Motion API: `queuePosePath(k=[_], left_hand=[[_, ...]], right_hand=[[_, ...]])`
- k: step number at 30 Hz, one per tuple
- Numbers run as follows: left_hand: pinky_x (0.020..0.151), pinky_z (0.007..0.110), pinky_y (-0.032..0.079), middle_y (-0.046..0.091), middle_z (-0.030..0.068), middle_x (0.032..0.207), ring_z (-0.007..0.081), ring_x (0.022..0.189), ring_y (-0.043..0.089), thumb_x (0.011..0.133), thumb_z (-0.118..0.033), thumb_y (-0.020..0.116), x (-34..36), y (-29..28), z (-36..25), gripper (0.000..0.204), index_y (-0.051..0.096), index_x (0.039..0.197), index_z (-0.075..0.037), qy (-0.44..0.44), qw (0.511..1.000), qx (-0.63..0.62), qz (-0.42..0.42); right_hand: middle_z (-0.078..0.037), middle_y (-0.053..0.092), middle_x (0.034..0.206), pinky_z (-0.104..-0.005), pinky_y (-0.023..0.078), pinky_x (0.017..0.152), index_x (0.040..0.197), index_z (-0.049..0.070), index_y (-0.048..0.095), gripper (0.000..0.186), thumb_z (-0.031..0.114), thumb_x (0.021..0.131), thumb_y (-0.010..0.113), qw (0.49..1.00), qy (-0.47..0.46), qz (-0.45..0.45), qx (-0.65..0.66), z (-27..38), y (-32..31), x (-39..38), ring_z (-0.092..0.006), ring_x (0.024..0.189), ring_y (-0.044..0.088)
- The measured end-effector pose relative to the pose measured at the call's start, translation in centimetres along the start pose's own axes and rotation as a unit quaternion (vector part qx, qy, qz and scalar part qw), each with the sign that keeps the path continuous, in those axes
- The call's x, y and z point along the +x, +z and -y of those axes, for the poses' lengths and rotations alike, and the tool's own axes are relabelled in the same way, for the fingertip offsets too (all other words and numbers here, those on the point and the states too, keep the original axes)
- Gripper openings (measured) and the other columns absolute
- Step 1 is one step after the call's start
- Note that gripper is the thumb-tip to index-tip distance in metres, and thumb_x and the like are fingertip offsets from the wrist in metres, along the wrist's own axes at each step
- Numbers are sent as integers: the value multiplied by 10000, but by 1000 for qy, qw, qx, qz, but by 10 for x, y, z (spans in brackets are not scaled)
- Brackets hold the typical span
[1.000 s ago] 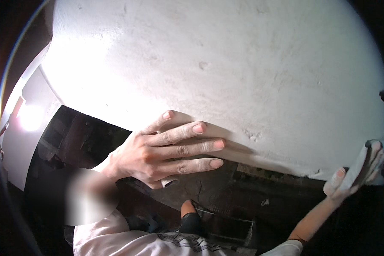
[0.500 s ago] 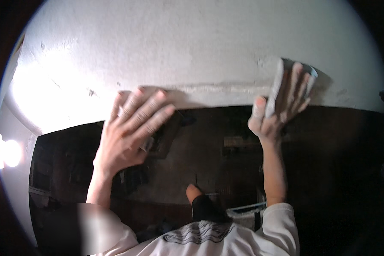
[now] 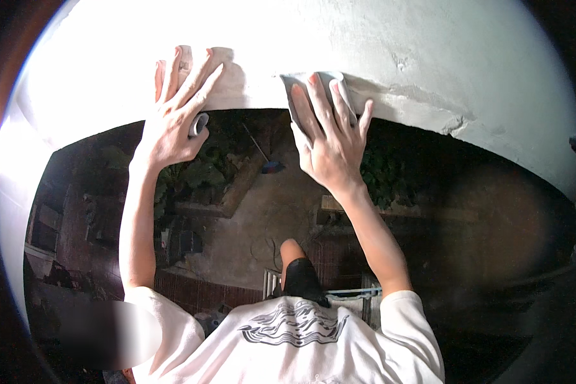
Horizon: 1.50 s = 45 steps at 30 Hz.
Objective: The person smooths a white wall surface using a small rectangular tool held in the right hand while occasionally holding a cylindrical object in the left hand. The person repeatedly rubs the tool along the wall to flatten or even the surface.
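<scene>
My right hand (image 3: 329,147) lies over a grey sheet of sandpaper (image 3: 289,82), its fingers pressing the sheet to the lower edge of a pale plastered wall (image 3: 262,38). One side of the sheet curls around the fingers; the outermost finger is spread off to the right. Farther left, my left hand (image 3: 171,121) rests its stretched fingertips on the same surface. A small grey roll, like rolled sandpaper (image 3: 199,125), is tucked between its thumb and palm. Beside the right hand runs a rough line in the plaster.
A chipped spot (image 3: 454,125) marks the wall's edge at the right. Strong light glares at the far left. Far below lie a paved ground (image 3: 256,217), green plants (image 3: 390,169) and a long-handled blue tool (image 3: 272,168). Metal bars (image 3: 358,304) stand near my bent knee (image 3: 292,251).
My right hand has moved well to the left with the sandpaper, closer to my left hand. Both hands and the wall's edge appear higher in view, and the scene is brighter.
</scene>
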State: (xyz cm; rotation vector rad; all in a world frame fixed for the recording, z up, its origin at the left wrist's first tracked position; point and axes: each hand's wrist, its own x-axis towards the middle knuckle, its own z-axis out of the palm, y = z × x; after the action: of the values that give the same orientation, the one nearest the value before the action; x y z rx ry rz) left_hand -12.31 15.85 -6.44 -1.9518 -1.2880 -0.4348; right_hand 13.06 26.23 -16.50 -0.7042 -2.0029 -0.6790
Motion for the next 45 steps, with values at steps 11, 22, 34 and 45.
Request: queuePosePath(k=[11,22,34,45], left_hand=[[1154,628,-22,125,40,1602,394,1462,24,606,-126,705,3,4,-5,1009,285,1487,-381,-73,996,-4,-59],[1163,602,45,255,84,1566,388,1454,136,584,-140,677,14,27,-33,957,354,1481,-218,-51,984,-44,-168],[1123,597,202,369,99,1503,401,1387,295,579,-210,711,-19,87,-52,837,493,1371,-53,-48,978,9,-204],[1046,484,326,521,149,1313,365,1271,450,538,-27,624,-34,85,-67,668,590,1195,-138,-119,910,-112,-381]], right_hand=[[-121,79,1598,-632,-70,1128,1535,277,135,632,466,978,366,984,92,-145,-56,-16,-22,37,-336,1470,44],[9,213,1582,-600,-38,1154,1467,327,352,500,461,987,321,986,143,-88,-1,-18,-24,36,-267,1454,186],[-15,279,1560,-619,-19,1148,1454,346,375,482,376,974,419,996,14,-93,-10,16,-18,60,-298,1443,212],[103,260,1558,-529,55,1199,1476,347,305,615,366,907,538,997,-72,15,-14,52,-16,71,-129,1425,262]])
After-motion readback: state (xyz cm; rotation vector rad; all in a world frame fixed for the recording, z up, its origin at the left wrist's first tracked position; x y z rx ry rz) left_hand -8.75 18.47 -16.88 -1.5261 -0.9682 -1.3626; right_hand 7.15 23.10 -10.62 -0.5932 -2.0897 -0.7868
